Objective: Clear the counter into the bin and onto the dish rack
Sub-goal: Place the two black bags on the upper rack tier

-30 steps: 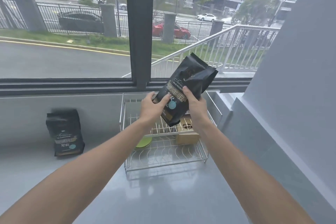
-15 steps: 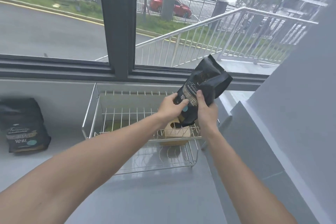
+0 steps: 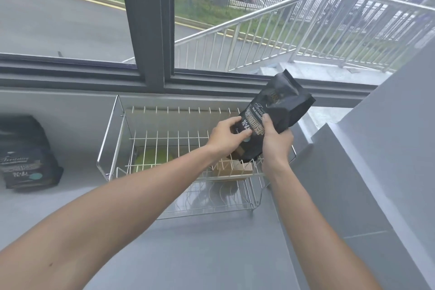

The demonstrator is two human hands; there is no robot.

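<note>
Both hands grip a black coffee bag (image 3: 280, 110), tilted to the right, above the right end of the wire dish rack (image 3: 113, 139). My left hand (image 3: 227, 138) holds its lower left side; my right hand (image 3: 275, 141) holds its lower right. The bag's bottom edge hangs just over a brown box (image 3: 233, 168) standing in the rack. A green plate (image 3: 155, 158) lies in the rack's left part. A second black coffee bag (image 3: 26, 155) stands on the grey counter (image 3: 188, 254) at the far left.
A window with a dark frame (image 3: 146, 26) runs behind the rack. A grey wall (image 3: 376, 172) slopes along the right, close to the rack's right end. The bin is out of view.
The view has shifted right and down, so the rack and left bag slid left in frame. The held bag has moved right, toward the rack's right end, and sits slightly lower over the brown box.
</note>
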